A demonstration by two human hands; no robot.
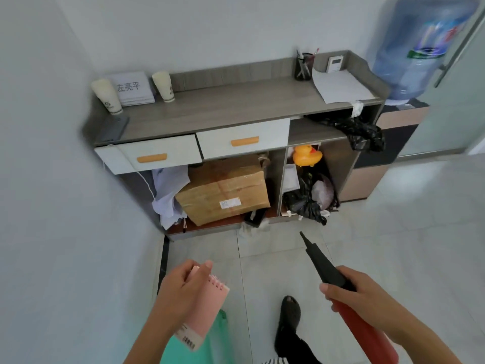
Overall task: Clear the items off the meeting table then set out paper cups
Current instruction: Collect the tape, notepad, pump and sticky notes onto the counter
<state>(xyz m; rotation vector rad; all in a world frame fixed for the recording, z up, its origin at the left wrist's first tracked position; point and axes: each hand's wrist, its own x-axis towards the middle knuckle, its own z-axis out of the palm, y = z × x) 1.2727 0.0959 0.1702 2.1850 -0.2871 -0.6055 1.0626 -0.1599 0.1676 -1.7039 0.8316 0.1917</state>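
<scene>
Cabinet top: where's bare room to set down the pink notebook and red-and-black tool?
The grey wood-grain cabinet top is bare along its middle, between the right-hand stack of cream paper cups and the black pen pot with white paper sheets. Crowded: left end, with the other cup stack, white name card and dark flat device.

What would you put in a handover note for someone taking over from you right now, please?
Left hand grips a pink spiral notebook. Right hand grips a red-and-black pump-like tool.
Two upturned paper cup stacks stand at the left end of the sideboard, untouched.
Meeting table out of view, so clearing cannot be confirmed.
Left to do: put both items down, collect the cups, set them out.
</scene>
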